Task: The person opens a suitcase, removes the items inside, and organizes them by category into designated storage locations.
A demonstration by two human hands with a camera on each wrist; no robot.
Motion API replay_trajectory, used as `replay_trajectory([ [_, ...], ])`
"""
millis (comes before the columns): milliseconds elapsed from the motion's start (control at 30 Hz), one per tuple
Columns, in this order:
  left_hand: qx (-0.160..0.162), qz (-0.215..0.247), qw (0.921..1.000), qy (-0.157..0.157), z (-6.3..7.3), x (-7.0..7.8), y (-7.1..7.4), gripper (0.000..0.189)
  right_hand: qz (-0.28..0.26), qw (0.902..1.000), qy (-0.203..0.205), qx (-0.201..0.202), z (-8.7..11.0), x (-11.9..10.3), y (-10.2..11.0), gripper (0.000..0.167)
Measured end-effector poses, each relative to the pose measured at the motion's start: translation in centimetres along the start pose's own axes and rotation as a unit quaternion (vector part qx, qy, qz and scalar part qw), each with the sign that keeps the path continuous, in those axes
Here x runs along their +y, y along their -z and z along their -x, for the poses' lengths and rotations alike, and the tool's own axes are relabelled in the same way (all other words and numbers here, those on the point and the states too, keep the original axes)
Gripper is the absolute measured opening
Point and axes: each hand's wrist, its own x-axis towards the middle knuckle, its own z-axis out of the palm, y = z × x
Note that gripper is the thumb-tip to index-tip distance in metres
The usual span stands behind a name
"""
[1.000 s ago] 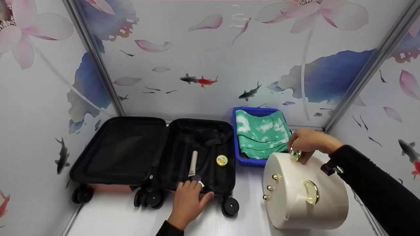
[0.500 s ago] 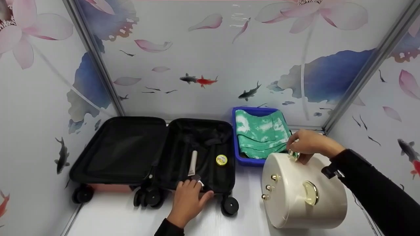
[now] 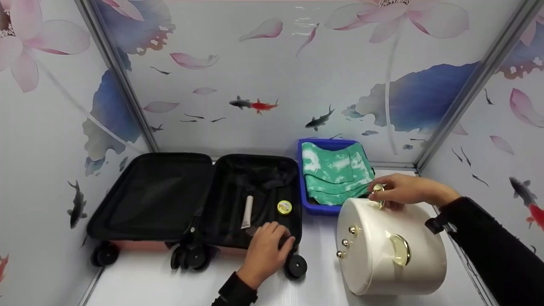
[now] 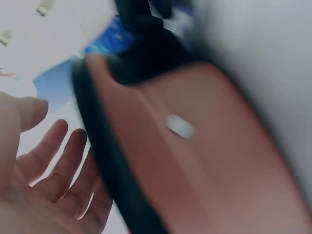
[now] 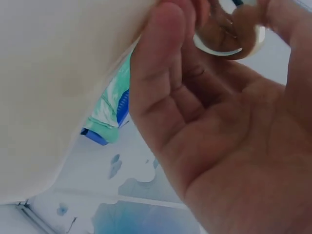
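In the head view, an opened suitcase lies flat, black inside, with pink shell and dark wheels. Its right half holds a pale tube, a round yellow tin and a small dark item partly behind my left hand. That hand is over the front rim, fingers loosely bent, holding nothing visible. A cream rounded case with gold knobs on its flat face stands at right. My right hand grips the gold-rimmed handle on its top.
A blue basket stands against the suitcase's right side, with a folded green-and-white cloth in it. White panels printed with lotus and fish enclose the back and both sides. Black wheels jut from the suitcase's front.
My left hand has shifted right along the suitcase's front rim, away from the small dark item. My right hand stays at the case's handle, its fingers slightly rearranged.
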Motion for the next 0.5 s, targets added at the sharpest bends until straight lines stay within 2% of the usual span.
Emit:
replay_trajectory([
  [100, -0.028, 0.043, 0.9981, -0.034, -1.9, 2.8, -0.6, 0.009, 0.0, 0.9999, 0.01, -0.004, -0.1, 0.2, -0.1, 0.039],
  [233, -0.091, 0.096, 0.9885, -0.073, -4.5, 6.6, -1.6, 0.013, 0.003, 0.9999, 0.011, 0.0, -0.1, 0.4, -0.1, 0.037],
  [367, -0.143, 0.141, 0.9775, -0.065, -6.7, 9.2, -2.4, 0.03, 0.005, 0.9999, 0.012, 0.007, -0.4, 0.5, -0.2, 0.038],
  [500, -0.157, 0.179, 0.9706, -0.035, -7.8, 10.4, -3.0, 0.029, -0.001, 0.9998, 0.013, 0.015, -0.8, 0.4, -0.3, 0.039],
])
